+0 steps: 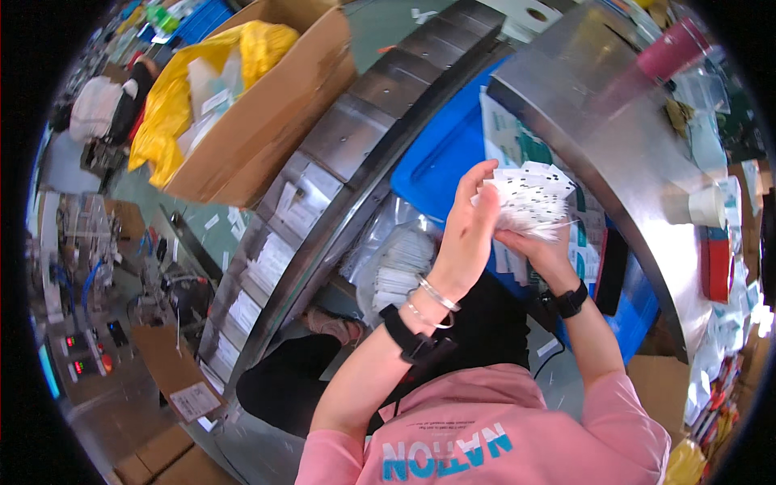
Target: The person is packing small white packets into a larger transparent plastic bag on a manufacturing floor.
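Observation:
A thick bundle of thin white packets with small black marks (pixel 533 194) is held up in front of me, its ends fanned out. My left hand (pixel 473 214) presses against its left side, with fingers and thumb bent around that edge. From below, my right hand (pixel 543 252) grips the lower part of the bundle; most of its fingers are hidden behind the packets. Beyond and beneath the hands is a blue plastic tub (pixel 432 158) with printed white-and-green plastic bags (pixel 517 137) in it. A clear plastic bag of white packets (pixel 400 263) lies left of my left forearm.
A metal conveyor (pixel 352 133) with compartments, several holding white packets, runs along my left. Past it stands a cardboard box (pixel 275 113) lined with a yellow bag. The steel table (pixel 582 81) curves along the right, bearing a dark pink cylinder (pixel 671 50) and a tape roll (pixel 706 207).

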Tool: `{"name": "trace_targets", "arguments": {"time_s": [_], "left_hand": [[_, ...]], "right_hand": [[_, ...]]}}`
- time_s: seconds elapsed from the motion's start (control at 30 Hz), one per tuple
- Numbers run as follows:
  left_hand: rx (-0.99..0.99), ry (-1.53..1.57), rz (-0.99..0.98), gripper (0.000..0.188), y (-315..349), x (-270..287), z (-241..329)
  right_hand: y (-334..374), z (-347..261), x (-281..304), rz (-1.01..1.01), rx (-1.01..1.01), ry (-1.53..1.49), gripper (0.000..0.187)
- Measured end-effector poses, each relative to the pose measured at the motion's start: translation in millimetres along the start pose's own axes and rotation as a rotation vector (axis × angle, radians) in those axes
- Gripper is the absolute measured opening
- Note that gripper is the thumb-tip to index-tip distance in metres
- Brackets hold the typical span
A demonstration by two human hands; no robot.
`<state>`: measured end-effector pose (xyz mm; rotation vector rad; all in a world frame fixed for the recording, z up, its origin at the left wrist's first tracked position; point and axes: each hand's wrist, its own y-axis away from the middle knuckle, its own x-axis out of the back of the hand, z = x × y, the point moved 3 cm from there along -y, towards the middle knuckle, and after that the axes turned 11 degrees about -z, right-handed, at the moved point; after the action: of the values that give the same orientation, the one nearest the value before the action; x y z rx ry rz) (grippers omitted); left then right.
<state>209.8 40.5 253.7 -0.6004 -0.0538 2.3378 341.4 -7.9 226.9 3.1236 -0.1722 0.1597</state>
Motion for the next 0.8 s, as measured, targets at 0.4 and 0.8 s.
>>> {"name": "trace_targets", "arguments": {"time_s": [0.4,0.8], "left_hand": [[0.041,0.005,0.29,0.044,-34.7,-9.2,-41.1],[0.097,-0.065,0.291,0.049,-35.5,-29.1,-51.2]], "right_hand": [[0.7,5.8,23.1,-0.22,0.128,-0.138,0.13],[11.5,23.4,27.0,-0.161,-0.02,-0.081,0.131]]}}
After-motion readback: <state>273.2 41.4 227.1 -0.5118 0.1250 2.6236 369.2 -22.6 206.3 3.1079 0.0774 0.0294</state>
